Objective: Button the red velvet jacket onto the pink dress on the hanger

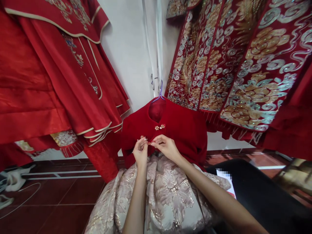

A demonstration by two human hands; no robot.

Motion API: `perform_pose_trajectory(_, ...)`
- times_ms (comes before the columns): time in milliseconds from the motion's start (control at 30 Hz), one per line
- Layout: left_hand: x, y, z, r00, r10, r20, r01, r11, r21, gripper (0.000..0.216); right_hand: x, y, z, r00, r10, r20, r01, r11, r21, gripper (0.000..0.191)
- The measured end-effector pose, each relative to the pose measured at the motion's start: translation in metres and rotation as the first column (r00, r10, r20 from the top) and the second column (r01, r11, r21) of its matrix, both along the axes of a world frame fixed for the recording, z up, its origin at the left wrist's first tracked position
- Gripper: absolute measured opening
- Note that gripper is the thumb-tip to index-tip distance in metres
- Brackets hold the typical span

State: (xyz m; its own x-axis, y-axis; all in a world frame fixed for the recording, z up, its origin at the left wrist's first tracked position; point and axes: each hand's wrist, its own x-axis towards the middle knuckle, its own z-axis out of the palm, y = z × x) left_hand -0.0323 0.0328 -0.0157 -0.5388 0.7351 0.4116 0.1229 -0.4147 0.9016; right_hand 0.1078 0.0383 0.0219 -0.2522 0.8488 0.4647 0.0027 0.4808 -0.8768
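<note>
1. One red jacket (187, 126) hangs in the middle of the frame on a purple hanger (160, 94), below white straps (159, 42). Its top clasp (160, 127) is fastened just under the neck.
2. Both hands meet at its front, just below that. The left hand (140, 150) and right hand (167, 148) each pinch thumb against fingers on a small lower clasp (149, 143); which part each holds is too small to tell.
3. A pale skirt (107, 208) spreads over the lower middle, under both forearms.
4. Red robes (46, 58) crowd the upper left, their hems reaching near the jacket's left shoulder in the frame. An embroidered robe (258, 78) fills the upper right, its fringe close to the other shoulder.
5. White wall (126, 45) shows between these at upper centre. Tiled floor (73, 195) shows at lower left, crossed by a pale rail (63, 176).
6. A black seat (263, 195) takes the lower right; a white paper (229, 186) lies there, partly pixelated.
7. The robes and skirt run out of frame, the forearms are cut off below, and the white objects (16, 180) at far left are blurred.
</note>
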Motion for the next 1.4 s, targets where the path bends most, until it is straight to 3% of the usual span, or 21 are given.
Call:
perform_pose_trajectory(200, 0.003, -0.009, 0.007, 0.999, 0.05, 0.002, -0.05, 0.999, 0.002, 0.031, -0.029, 0.024, 0.002, 0.992, -0.11, 0.057, 0.103, 0.989, 0.104, 0.013)
perform_pose_trajectory(400, 0.005, -0.01, 0.007, 0.996, 0.081, 0.036, -0.081, 0.997, 0.008, 0.031, -0.034, 0.024, -0.004, 0.988, -0.113, 0.11, 0.091, 0.978, 0.189, 0.008)
perform_pose_trajectory(733, -0.007, -0.006, 0.007, 1.0, -0.006, -0.002, 0.006, 0.999, -0.038, 0.031, -0.034, 0.027, -0.004, 0.979, -0.132, 0.158, 0.089, 0.964, 0.251, 0.006)
perform_pose_trajectory(933, -0.019, -0.001, 0.003, 0.986, -0.01, -0.167, 0.004, 0.999, -0.04, 0.03, -0.033, 0.028, -0.006, 0.97, -0.152, 0.19, 0.102, 0.963, 0.251, 0.005)
perform_pose_trajectory(1200, -0.033, 0.001, 0.012, 0.914, -0.076, -0.397, 0.032, 0.993, -0.117, 0.023, -0.032, 0.031, 0.006, 0.948, -0.133, 0.289, 0.071, 0.974, 0.215, 0.007)
perform_pose_trajectory(1300, -0.035, -0.009, 0.001, 0.873, -0.081, -0.48, 0.02, 0.991, -0.13, 0.037, -0.018, 0.019, 0.011, 0.926, -0.02, 0.376, -0.005, 0.998, 0.065, 0.016)
perform_pose_trajectory(1400, -0.039, -0.025, -0.017, 0.82, -0.097, -0.564, -0.041, 0.973, -0.227, 0.074, 0.012, -0.006, 0.008, 0.877, 0.048, 0.478, -0.069, 0.997, 0.028, 0.031)
